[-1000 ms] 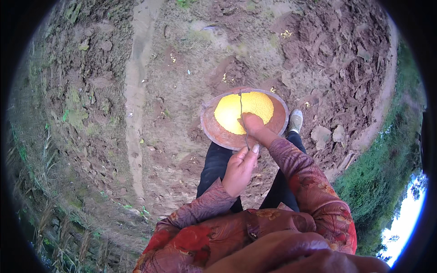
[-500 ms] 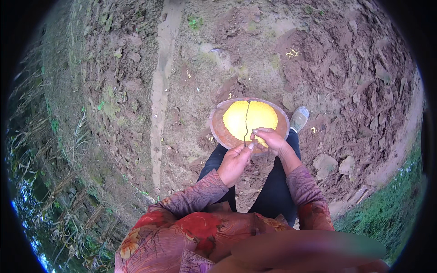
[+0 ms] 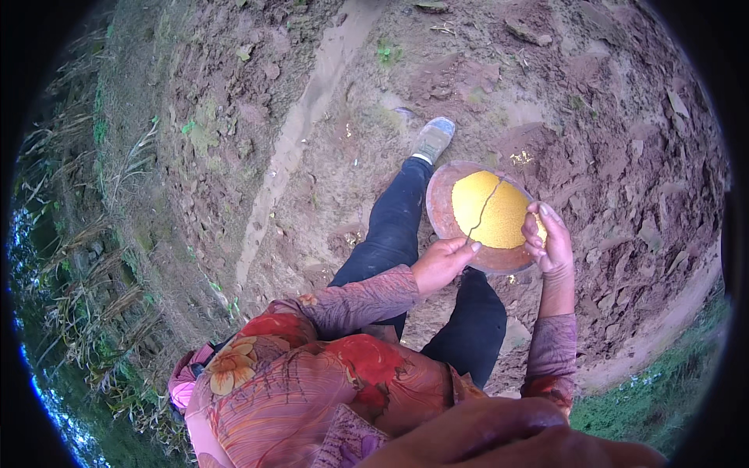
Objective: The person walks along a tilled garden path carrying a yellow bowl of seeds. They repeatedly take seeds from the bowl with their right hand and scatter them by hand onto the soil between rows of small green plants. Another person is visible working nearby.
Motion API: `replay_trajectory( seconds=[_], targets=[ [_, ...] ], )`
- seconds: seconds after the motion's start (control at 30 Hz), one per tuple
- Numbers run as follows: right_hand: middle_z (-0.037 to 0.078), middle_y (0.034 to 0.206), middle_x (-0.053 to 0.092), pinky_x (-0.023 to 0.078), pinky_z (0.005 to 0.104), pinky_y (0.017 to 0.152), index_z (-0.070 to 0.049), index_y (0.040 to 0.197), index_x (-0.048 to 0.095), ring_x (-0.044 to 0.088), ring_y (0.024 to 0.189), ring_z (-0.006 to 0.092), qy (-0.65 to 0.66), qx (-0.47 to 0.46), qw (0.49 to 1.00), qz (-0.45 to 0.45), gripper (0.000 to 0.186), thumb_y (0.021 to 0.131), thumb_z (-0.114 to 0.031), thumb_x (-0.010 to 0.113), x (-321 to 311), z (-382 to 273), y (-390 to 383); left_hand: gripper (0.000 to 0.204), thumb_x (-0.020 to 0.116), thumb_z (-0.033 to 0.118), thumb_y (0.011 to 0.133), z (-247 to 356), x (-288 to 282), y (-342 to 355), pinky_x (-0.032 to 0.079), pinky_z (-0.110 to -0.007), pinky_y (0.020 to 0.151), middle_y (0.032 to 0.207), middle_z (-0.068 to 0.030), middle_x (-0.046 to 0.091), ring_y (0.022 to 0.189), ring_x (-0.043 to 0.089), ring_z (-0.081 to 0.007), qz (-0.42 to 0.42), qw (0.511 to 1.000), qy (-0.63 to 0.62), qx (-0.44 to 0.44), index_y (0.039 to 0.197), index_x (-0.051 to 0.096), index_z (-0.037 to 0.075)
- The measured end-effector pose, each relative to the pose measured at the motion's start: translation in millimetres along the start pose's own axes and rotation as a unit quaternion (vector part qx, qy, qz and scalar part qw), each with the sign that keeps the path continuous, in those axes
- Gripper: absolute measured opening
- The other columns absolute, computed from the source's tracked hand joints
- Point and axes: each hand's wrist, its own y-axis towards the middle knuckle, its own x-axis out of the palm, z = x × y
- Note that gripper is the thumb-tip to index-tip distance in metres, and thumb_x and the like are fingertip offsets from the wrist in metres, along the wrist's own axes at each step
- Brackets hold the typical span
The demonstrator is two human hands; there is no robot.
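Both hands grip the round bowl [image 3: 441, 204] of yellow grain [image 3: 493, 209]. Left hand [image 3: 441, 264] closed on near rim, right hand [image 3: 548, 242] on right rim. Red dirt ground [image 3: 312, 117] below.

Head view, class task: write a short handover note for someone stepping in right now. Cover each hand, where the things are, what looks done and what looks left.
Left hand: grips the near rim of the round shallow pan.
Right hand: holds the pan's right rim, fingers curled over the edge.
Pan: held level in front of the body, above the dark trousers and bare reddish soil.
Contents: a yellow mound fills the middle, with a thin dark line across it.
Done: the pan is loaded and carried in both hands.
Left: the mound is all in the pan; none shows on the ground.
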Motion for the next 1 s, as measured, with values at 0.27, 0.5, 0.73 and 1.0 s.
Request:
replay_trajectory(
  seconds=[0.27,0.5,0.73,1.0],
  targets=[
    [-0.003,0.062,0.041,0.023,0.0157,0.036,-0.005,0.091,0.053,0.033,0.046,0.0028,-0.182,0.122,0.975,0.040,0.020,0.094,-0.024,0.048,87,-55,228,0.032,0.050,0.027,0.093,25,-40,70,0.040,-0.032,0.056,0.058,-0.0102,0.043,0.056,0.042,-0.0123,-0.110,0.978,0.127,0.125,0.076,0.051,0.000],
    [-0.006,0.064,0.041,0.022,0.0187,0.040,-0.008,0.091,0.055,0.033,0.049,0.0032,-0.370,0.201,0.907,-0.014,0.019,0.093,-0.026,0.048,152,-10,428,0.032,0.055,0.026,0.089,42,-72,94,0.038,-0.043,0.050,0.055,-0.0175,0.047,0.053,0.052,-0.0357,-0.052,0.971,0.125,0.197,0.068,0.046,0.002],
    [-0.005,0.064,0.041,0.023,0.0211,0.040,-0.010,0.094,0.055,0.033,0.048,0.0047,-0.434,0.212,0.873,0.069,0.019,0.094,-0.026,0.045,160,56,553,0.029,0.054,0.026,0.087,71,-94,116,0.043,-0.046,0.051,0.057,-0.0172,0.051,0.055,0.055,-0.0365,-0.054,0.980,0.070,0.180,0.071,0.047,0.003],
    [-0.004,0.064,0.042,0.024,0.0208,0.039,-0.010,0.098,0.056,0.032,0.047,0.0052,-0.355,0.189,0.913,0.064,0.017,0.095,-0.021,0.043,149,79,581,0.008,0.053,0.009,0.078,83,-112,128,0.044,-0.044,0.055,0.060,-0.0163,0.053,0.058,0.057,-0.0356,-0.048,0.980,0.051,0.184,0.076,0.051,0.001]
  ],
)
